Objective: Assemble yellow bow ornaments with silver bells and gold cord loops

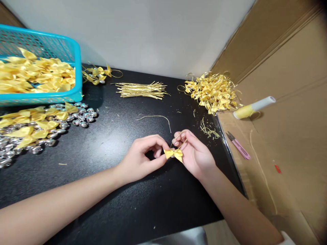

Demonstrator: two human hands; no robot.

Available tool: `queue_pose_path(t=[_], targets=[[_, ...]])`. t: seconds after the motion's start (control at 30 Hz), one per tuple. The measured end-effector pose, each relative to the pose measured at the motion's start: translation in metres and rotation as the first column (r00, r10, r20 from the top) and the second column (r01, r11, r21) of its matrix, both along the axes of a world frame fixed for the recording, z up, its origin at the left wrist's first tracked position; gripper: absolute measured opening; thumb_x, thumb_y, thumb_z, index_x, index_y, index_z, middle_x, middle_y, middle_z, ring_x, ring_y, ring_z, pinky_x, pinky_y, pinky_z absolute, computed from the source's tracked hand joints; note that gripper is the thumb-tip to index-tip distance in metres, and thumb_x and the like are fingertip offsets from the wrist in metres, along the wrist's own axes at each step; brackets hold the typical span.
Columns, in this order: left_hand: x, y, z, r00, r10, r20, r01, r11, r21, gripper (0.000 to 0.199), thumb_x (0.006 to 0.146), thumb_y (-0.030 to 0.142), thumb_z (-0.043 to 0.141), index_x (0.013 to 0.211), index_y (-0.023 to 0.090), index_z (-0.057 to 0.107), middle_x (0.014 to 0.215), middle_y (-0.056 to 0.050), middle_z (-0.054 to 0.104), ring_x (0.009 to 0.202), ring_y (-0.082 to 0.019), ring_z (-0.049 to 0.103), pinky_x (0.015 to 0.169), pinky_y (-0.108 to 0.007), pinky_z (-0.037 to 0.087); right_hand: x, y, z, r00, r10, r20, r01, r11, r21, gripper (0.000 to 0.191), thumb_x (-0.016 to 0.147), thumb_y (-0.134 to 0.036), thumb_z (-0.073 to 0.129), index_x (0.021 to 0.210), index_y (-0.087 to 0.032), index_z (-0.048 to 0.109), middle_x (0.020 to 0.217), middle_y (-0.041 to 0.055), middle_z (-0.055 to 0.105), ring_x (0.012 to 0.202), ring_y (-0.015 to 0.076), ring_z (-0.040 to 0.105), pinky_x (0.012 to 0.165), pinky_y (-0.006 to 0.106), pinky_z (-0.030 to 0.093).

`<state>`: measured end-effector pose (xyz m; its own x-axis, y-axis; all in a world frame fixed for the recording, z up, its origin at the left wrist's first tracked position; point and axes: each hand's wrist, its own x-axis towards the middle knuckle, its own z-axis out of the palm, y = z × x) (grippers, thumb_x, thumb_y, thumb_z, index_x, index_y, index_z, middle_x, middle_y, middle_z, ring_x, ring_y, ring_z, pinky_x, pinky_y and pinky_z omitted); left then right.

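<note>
A small yellow bow [173,154] with a loop of gold cord is held between my two hands, above the black table [114,211]. My left hand [145,156] pinches the bow's left end between thumb and fingers. The fingers of my right hand [195,153] are curled round the gold cord loop on the bow's right side. Just beyond my hands lies a single bent gold cord [155,116]. Farther back is a bundle of straight gold cords [141,90].
At the back left stands a blue basket [78,68] of yellow bows. Silver beads [83,115] and bows lie before it. Finished-looking looped bows [213,92] are piled back right, near cord scraps [209,129], pink-handled snips [238,146] and a white tube [260,103].
</note>
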<state>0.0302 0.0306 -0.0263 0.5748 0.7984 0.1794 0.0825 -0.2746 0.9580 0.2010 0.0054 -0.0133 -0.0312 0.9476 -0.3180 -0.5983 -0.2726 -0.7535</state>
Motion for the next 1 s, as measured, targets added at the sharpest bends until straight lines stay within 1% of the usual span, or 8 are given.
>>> queue_pose_path(t=[0.33,0.43,0.53,0.6,0.7,0.77,0.87,1.0], targets=[[-0.002,0.001,0.002,1.0,0.0,0.021,-0.003,0.993,0.118,0.008,0.082,0.011,0.064,0.08,0.019,0.064,0.08,-0.002,0.065,0.065,-0.011,0.057,0.06,-0.022,0.047,0.002,-0.009,0.002,0.972,0.058,0.227,-0.109,0.969,0.222,0.02,0.081,-0.042,0.065,0.078,-0.022,0.06,0.085,0.0009,0.054,0.075,0.0153,0.052,0.073,0.031,0.046],[-0.002,0.0,0.002,0.999,0.029,0.04,-0.034,0.989,0.141,0.009,0.082,0.011,0.064,0.08,0.019,0.063,0.081,-0.002,0.065,0.066,-0.011,0.058,0.061,-0.023,0.047,0.007,-0.011,0.001,0.882,0.003,0.472,-0.193,0.915,0.355,0.016,0.084,-0.038,0.061,0.087,-0.022,0.063,0.089,0.0023,0.056,0.082,0.0179,0.053,0.075,0.032,0.044],[-0.004,0.0,0.002,0.996,0.07,0.057,-0.078,0.983,0.164,0.009,0.082,0.011,0.064,0.08,0.02,0.063,0.079,-0.002,0.065,0.068,-0.012,0.059,0.062,-0.024,0.047,0.01,-0.011,0.003,0.747,-0.055,0.663,-0.282,0.876,0.391,0.012,0.087,-0.028,0.052,0.089,-0.022,0.062,0.086,0.0022,0.059,0.079,0.0179,0.054,0.074,0.032,0.043],[-0.004,0.0,0.002,0.994,0.089,0.062,-0.098,0.98,0.171,0.009,0.082,0.011,0.064,0.081,0.019,0.062,0.079,-0.002,0.064,0.068,-0.012,0.059,0.062,-0.024,0.047,0.01,-0.011,0.004,0.691,-0.066,0.72,-0.309,0.873,0.377,0.011,0.086,-0.021,0.05,0.087,-0.022,0.061,0.082,0.0008,0.06,0.075,0.0164,0.054,0.072,0.031,0.043],[-0.004,0.0,0.001,0.993,0.092,0.07,-0.104,0.979,0.177,0.009,0.082,0.011,0.064,0.081,0.019,0.062,0.081,-0.001,0.064,0.069,-0.012,0.059,0.063,-0.023,0.047,0.008,-0.011,0.004,0.669,-0.069,0.74,-0.303,0.884,0.356,0.009,0.083,-0.015,0.054,0.084,-0.021,0.06,0.079,-0.0011,0.061,0.073,0.0141,0.056,0.071,0.028,0.044],[-0.003,-0.001,0.0,0.992,0.098,0.082,-0.108,0.985,0.134,0.009,0.082,0.01,0.061,0.083,0.019,0.061,0.081,-0.001,0.063,0.07,-0.012,0.059,0.063,-0.023,0.047,0.006,-0.011,0.004,0.686,-0.069,0.724,-0.273,0.898,0.345,0.009,0.081,-0.014,0.055,0.083,-0.021,0.06,0.077,-0.0019,0.061,0.071,0.0131,0.056,0.07,0.027,0.044],[-0.003,0.0,-0.003,0.986,0.102,0.132,-0.092,0.993,-0.08,0.018,0.083,0.006,0.05,0.094,0.019,0.058,0.08,0.0,0.061,0.065,-0.01,0.056,0.06,-0.023,0.047,0.005,-0.011,0.003,0.729,-0.045,0.683,-0.231,0.923,0.307,0.007,0.08,-0.015,0.056,0.081,-0.021,0.06,0.073,-0.0026,0.059,0.066,0.0118,0.054,0.064,0.026,0.044],[-0.004,0.003,-0.007,0.97,0.056,0.237,0.034,0.932,-0.362,0.022,0.085,0.01,0.047,0.104,0.019,0.053,0.079,0.002,0.058,0.063,-0.009,0.052,0.058,-0.021,0.046,0.004,-0.01,0.003,0.739,-0.043,0.672,-0.211,0.933,0.291,0.006,0.079,-0.016,0.057,0.081,-0.02,0.06,0.072,-0.0027,0.059,0.064,0.0112,0.053,0.061,0.025,0.043]])
